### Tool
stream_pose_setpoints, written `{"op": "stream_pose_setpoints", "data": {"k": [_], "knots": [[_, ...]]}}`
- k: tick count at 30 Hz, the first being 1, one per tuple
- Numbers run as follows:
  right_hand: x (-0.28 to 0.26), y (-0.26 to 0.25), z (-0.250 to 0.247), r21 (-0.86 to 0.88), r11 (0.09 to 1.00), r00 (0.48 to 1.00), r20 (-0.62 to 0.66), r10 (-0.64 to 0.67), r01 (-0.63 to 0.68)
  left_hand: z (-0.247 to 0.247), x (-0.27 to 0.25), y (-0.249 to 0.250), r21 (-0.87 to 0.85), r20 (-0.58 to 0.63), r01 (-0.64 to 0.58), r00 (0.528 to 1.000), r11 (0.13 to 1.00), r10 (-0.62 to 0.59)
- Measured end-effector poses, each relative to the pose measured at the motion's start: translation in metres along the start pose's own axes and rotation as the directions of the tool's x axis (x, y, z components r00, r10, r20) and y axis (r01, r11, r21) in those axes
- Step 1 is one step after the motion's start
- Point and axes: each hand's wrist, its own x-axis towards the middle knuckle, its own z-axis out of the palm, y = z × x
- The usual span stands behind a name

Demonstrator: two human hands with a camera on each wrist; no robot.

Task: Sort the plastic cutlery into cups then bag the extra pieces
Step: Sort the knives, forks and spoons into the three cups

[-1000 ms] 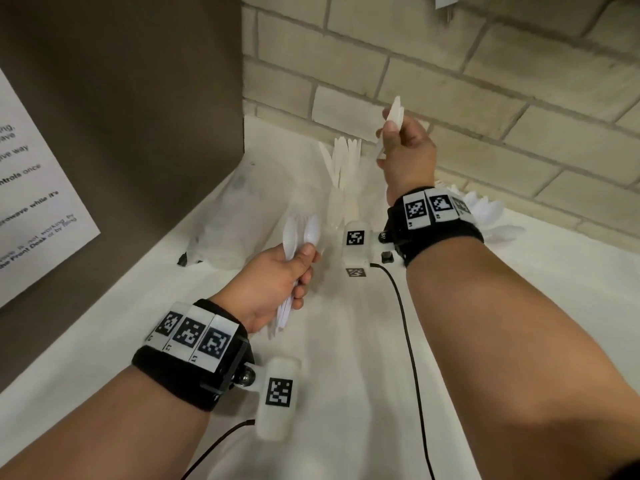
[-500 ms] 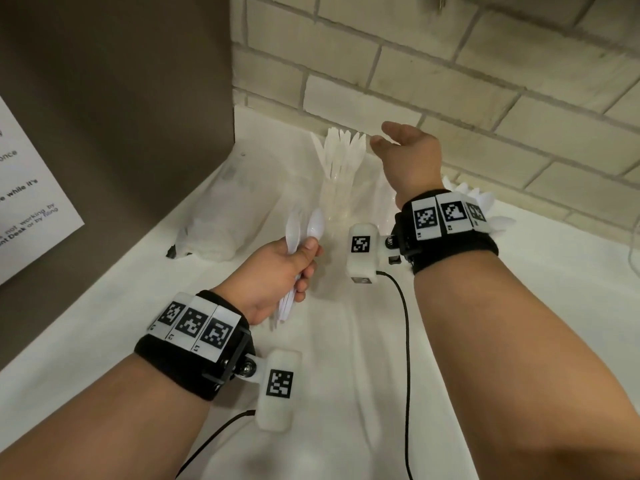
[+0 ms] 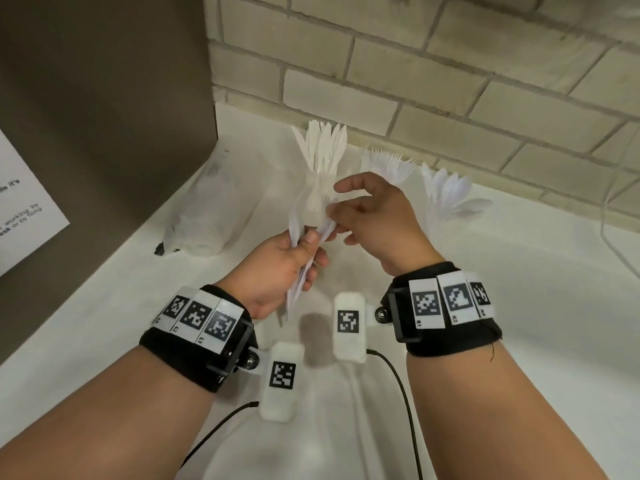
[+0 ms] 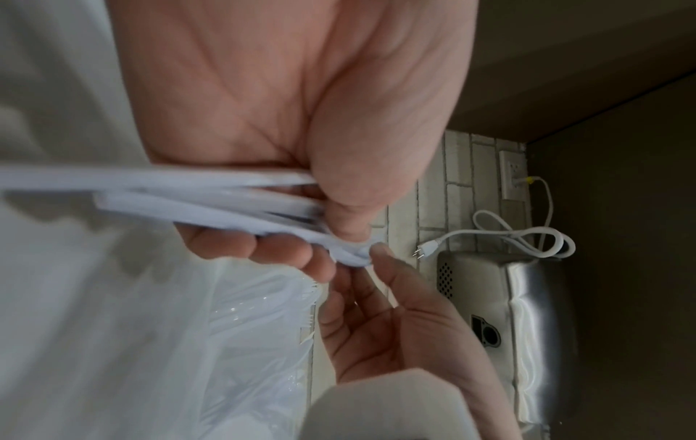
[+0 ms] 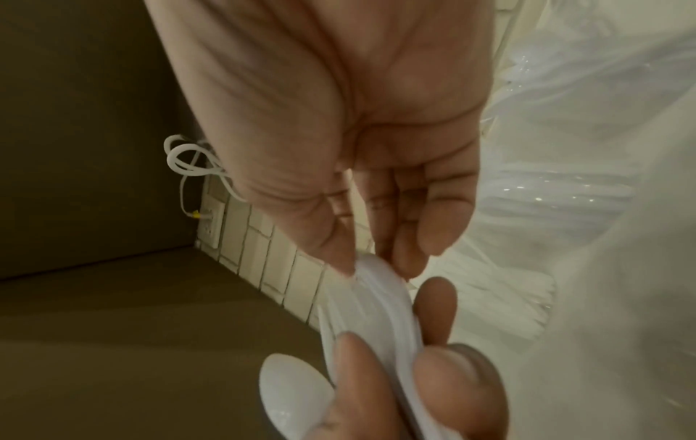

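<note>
The left hand clenches a bundle of thin white plastic spoons while the right hand pinches one light, slick bowl just above; likely best gripped at the stiff handle.

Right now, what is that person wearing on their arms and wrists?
Both forearms are bare, with no sleeves. Each wrist carries a wide black band: the left band and the right band each bear a row of white tags printed with black square codes. A small white pod, also coded, juts from each band, the left pod and the right pod. Thin black cables trail from them.
</note>
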Motion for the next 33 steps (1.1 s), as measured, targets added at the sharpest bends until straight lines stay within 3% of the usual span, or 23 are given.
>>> {"op": "stream_pose_setpoints", "data": {"k": [3, 7, 13, 15, 19, 22, 25, 29, 33], "knots": [[-0.003, 0.006, 0.001, -0.088, 0.993, 0.997, -0.014, -0.079, 0.078, 0.001, 0.001, -0.001, 0.021, -0.036, -0.004, 0.999, 1.0, 0.005], [-0.005, 0.007, 0.004, -0.136, 0.988, 0.995, -0.051, -0.081, 0.074, 0.003, 0.002, -0.001, 0.089, -0.066, -0.032, 0.997, 0.995, 0.038], [-0.011, -0.004, 0.01, -0.474, 0.874, 0.986, -0.063, -0.155, 0.107, 0.003, 0.002, -0.005, 0.273, -0.034, -0.089, 0.994, 0.958, 0.102], [-0.01, -0.004, 0.01, -0.428, 0.896, 0.989, -0.038, -0.146, 0.116, 0.002, 0.001, -0.005, 0.266, -0.016, -0.084, 0.996, 0.96, 0.092], [-0.008, -0.002, 0.009, -0.178, 0.981, 0.996, -0.042, -0.08, 0.072, -0.002, -0.002, -0.002, 0.304, 0.027, -0.069, 0.998, 0.95, 0.063], [-0.008, 0.0, 0.009, -0.052, 0.996, 0.996, -0.058, -0.073, 0.07, -0.004, -0.003, -0.003, 0.327, 0.049, -0.052, 0.998, 0.944, 0.038], [-0.008, 0.003, 0.007, 0.061, 0.996, 0.998, 0.003, -0.066, 0.065, -0.005, -0.004, -0.003, 0.317, 0.065, -0.041, 0.998, 0.947, 0.022], [-0.008, 0.004, 0.001, -0.021, 0.986, 0.983, 0.089, -0.163, 0.165, -0.007, -0.006, -0.003, 0.288, 0.153, -0.038, 0.988, 0.957, -0.007], [-0.003, 0.0, 0.0, -0.122, 0.973, 0.981, 0.02, -0.194, 0.195, -0.006, -0.007, -0.006, 0.254, 0.192, -0.043, 0.981, 0.966, -0.007]]}}
